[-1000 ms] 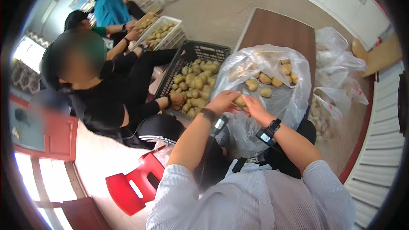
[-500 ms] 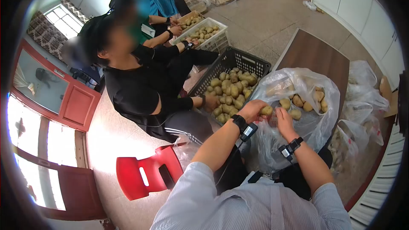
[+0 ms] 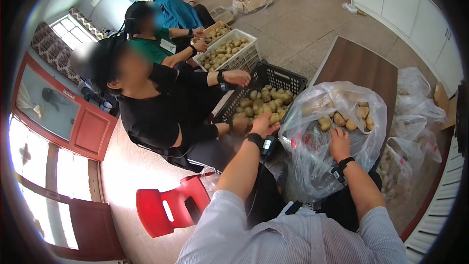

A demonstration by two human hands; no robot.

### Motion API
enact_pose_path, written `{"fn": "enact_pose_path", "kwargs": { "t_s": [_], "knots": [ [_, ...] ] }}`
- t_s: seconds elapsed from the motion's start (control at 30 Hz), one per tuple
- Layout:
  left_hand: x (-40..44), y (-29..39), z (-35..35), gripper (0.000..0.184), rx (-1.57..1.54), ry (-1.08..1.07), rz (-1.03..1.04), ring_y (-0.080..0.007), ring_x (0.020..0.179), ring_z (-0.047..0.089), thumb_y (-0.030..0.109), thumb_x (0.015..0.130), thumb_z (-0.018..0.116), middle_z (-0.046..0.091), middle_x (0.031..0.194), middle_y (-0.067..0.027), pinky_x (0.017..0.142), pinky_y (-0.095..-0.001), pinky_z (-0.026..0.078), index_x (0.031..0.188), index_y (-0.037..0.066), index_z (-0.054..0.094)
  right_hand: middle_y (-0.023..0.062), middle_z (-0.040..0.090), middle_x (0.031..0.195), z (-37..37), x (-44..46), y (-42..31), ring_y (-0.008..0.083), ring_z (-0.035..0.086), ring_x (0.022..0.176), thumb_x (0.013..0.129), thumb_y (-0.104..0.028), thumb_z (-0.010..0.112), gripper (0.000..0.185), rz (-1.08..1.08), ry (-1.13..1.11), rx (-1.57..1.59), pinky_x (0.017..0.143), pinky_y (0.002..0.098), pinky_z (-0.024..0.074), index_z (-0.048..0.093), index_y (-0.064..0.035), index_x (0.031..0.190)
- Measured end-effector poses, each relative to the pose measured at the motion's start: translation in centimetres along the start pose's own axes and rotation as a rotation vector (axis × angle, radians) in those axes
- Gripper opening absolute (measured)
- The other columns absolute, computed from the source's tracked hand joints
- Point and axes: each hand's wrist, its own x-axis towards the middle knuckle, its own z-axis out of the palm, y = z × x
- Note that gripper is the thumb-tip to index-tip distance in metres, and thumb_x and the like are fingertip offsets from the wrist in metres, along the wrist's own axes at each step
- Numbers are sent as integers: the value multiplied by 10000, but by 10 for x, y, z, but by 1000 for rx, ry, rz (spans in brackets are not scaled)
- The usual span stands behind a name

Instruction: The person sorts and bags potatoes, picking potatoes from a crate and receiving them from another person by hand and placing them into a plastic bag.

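My left hand is at the near right side of the black crate, its fingers apart over the potatoes. No potato shows in its grasp. Over the clear plastic bag, my right hand has its fingers spread and pointing at the potatoes inside. It is open, and nothing can be seen in it. The bag lies with its mouth wide, partly on the brown table.
A co-worker in black sits at the left, one hand low at the crate and one above it. White crate and other people sit farther back. Filled bags stand at the right, a red chair at the lower left.
My left hand has let go of the potato and moved left to the black crate. My right hand has stayed over the bag, its fingers now spread. The co-worker's far hand has reached over the crate.
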Motion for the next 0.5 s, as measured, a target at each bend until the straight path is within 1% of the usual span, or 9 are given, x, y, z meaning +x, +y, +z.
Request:
{"fn": "enact_pose_path", "kwargs": {
  "t_s": [0.03,0.1,0.13,0.2,0.3,0.33,0.4,0.43,0.5],
  "knots": [
    [-2,-10,0,298,-71,25,-5,-273,752,607,244,961,504,583,1040,-125,625,-398,558,1217,94,483,97,523,1280,-1,-1,0,376,501,1108,804,-89,625,406,2,2,1,930,463,447,571,-88,1206],
    [-5,-21,-4,297,-215,76,-8,-275,733,608,244,965,493,572,1042,-127,603,-403,556,1217,90,474,108,529,1244,-5,-5,0,374,511,1083,822,-85,606,377,42,-96,-15,906,466,460,577,-88,1198],
    [-7,-27,-8,293,-269,11,-153,-273,732,608,243,967,482,568,1041,-124,594,-405,554,1214,86,472,108,529,1244,-1,-8,3,374,511,1083,822,-85,606,377,43,-97,-15,906,466,460,577,-88,1198],
    [-9,-35,-7,289,-324,-55,-299,-272,731,608,241,969,470,563,1041,-122,585,-406,553,1211,82,469,121,536,1189,7,-14,9,370,520,1054,835,-76,587,337,8,-125,-87,882,460,471,587,-79,1172],
    [-12,-56,-2,286,-507,66,-374,-284,745,609,230,977,440,561,1053,-125,572,-404,554,1215,74,461,131,536,1157,11,-24,12,368,521,1046,832,-68,585,310,-15,-52,-34,878,448,475,598,-79,1142],
    [-13,-65,-4,289,-408,19,-272,-290,769,609,221,978,436,561,1064,-125,578,-399,558,1225,74,454,131,536,1157,11,-25,11,368,521,1046,832,-68,585,310,-13,-52,-35,878,448,475,598,-79,1142],
    [-12,-54,-7,292,-310,-27,-167,-296,793,609,213,979,433,560,1074,-125,583,-395,563,1235,74,447,134,541,1151,13,-26,11,371,519,1049,819,-51,586,312,20,-40,-17,882,449,471,605,-86,1128],
    [-11,-47,-3,366,-486,127,-378,-337,846,620,343,867,573,610,1003,-164,673,-421,536,1085,51,541,134,541,1151,13,-27,12,371,519,1049,819,-51,586,312,21,-39,-19,882,449,471,605,-86,1128],
    [-10,-42,0,486,-661,279,-584,-379,900,631,473,754,713,659,932,-202,762,-447,509,935,29,635,138,545,1160,10,-27,10,382,512,1060,799,-40,596,341,80,-109,49,883,453,466,605,-96,1135]
  ]
}}
